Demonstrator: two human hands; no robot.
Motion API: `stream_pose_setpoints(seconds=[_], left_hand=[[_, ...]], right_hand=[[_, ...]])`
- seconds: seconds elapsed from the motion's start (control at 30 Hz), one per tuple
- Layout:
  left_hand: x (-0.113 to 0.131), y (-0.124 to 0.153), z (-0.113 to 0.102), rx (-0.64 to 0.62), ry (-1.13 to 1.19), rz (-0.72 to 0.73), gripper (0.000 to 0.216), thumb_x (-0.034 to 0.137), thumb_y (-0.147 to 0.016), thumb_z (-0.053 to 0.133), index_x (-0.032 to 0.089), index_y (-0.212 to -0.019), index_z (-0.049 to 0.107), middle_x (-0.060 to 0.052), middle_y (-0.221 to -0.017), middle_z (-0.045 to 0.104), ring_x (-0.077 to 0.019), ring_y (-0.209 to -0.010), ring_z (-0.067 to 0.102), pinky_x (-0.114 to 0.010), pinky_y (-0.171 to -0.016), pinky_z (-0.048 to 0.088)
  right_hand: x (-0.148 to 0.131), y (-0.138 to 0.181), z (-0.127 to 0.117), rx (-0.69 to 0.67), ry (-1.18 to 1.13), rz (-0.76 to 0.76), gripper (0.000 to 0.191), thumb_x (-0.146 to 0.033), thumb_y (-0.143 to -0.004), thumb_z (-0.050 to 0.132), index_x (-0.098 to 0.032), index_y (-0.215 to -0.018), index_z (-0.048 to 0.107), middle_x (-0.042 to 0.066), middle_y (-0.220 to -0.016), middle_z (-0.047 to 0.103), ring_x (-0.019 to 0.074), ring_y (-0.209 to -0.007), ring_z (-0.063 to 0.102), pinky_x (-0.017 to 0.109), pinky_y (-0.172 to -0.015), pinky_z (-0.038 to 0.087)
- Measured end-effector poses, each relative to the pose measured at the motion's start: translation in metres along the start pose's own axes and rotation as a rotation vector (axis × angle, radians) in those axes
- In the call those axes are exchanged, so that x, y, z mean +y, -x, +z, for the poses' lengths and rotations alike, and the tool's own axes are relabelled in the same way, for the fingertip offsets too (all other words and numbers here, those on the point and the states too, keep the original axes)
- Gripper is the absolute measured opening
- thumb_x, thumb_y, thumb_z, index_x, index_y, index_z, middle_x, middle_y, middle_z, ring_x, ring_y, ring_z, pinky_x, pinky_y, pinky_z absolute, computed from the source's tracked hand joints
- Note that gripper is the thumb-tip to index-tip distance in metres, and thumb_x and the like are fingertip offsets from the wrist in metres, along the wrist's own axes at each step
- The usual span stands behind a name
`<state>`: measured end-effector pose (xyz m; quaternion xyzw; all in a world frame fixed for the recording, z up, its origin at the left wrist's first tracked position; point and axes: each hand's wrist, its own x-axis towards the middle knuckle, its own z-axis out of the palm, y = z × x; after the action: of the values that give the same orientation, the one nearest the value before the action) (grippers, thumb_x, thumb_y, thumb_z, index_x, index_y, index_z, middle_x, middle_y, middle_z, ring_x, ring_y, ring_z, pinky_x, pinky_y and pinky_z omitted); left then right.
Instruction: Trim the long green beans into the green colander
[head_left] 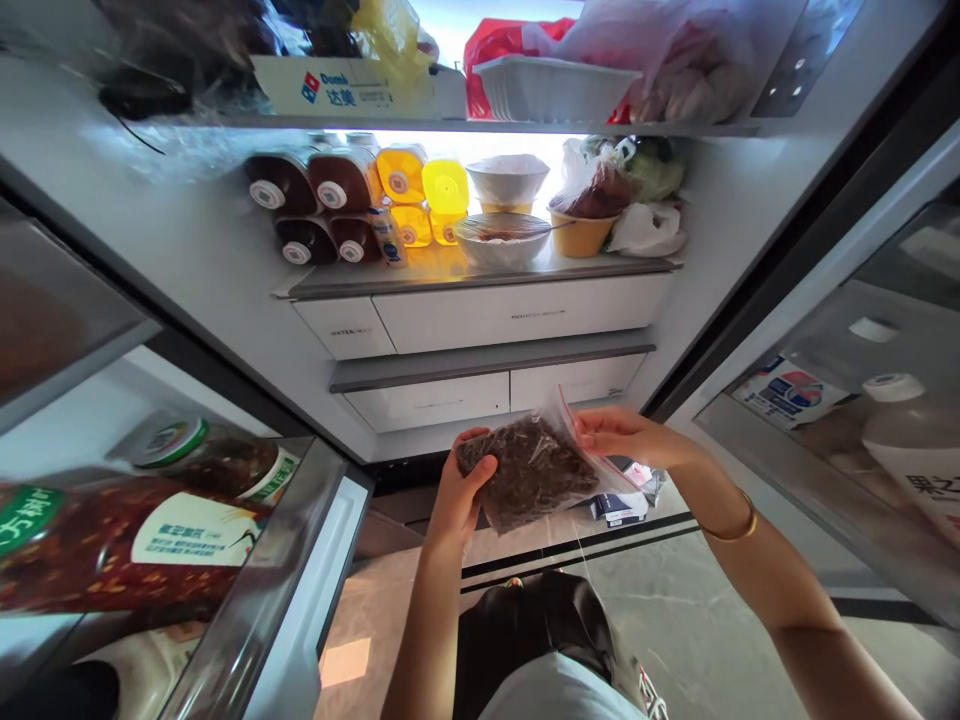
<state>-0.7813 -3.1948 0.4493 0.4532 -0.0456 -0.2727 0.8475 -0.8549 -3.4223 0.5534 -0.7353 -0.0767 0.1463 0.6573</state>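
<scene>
A clear zip bag (529, 470) full of dark brown, dried-looking stuff hangs between my hands in front of the open fridge. My left hand (463, 485) is closed round its left end, thumb on top. At the bag's open-looking, red-edged top on the right, my right hand (619, 437) pinches the plastic with its fingers; whether the seal is closed I cannot tell. A gold bangle (733, 525) circles my right wrist. Just behind the bag are the fridge's lower white drawers (435, 400).
Bottles of dark drink (281, 185), yellow containers (445, 187), a covered bowl (501, 242) and bagged food (646, 230) fill the shelf. Jars of red sauce (112, 545) stand in the left door, bottles (900, 410) in the right. Small boxes (621, 505) lie low behind the bag.
</scene>
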Motion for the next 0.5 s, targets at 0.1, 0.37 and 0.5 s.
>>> stream_pose_setpoints(seconds=[0.1,0.37,0.5], left_hand=[[-0.009,-0.008,0.0,0.004,-0.056,-0.073,0.064,0.041,-0.063,0.077,0.023,-0.116,0.047,-0.004,-0.093,0.062,-0.0176,-0.08,0.062,-0.027,-0.068,0.048],[-0.041,-0.004,0.018,0.001,-0.606,0.157,0.039,0.055,-0.079,0.054,0.017,-0.072,0.056,-0.001,-0.066,0.053,-0.0126,-0.064,0.051,-0.023,-0.06,0.04],[-0.063,-0.001,0.031,-0.159,-0.565,-0.042,0.054,0.067,-0.079,0.043,0.015,-0.069,0.054,0.001,-0.056,0.048,-0.0093,-0.049,0.045,-0.02,-0.045,0.035]], right_hand=[[0.001,0.001,0.005,0.096,0.003,0.0,0.031,-0.044,-0.084,0.056,-0.018,-0.069,0.051,-0.004,-0.062,0.044,0.009,-0.057,0.038,0.022,-0.056,0.031],[0.064,-0.017,0.056,0.521,0.091,0.014,0.036,-0.055,-0.08,0.052,-0.022,-0.066,0.047,-0.003,-0.061,0.042,0.0138,-0.057,0.04,0.026,-0.054,0.035],[0.105,-0.018,0.078,0.606,0.218,0.04,0.034,-0.058,-0.08,0.046,-0.026,-0.07,0.05,0.001,-0.066,0.051,0.0199,-0.062,0.05,0.033,-0.06,0.044]])
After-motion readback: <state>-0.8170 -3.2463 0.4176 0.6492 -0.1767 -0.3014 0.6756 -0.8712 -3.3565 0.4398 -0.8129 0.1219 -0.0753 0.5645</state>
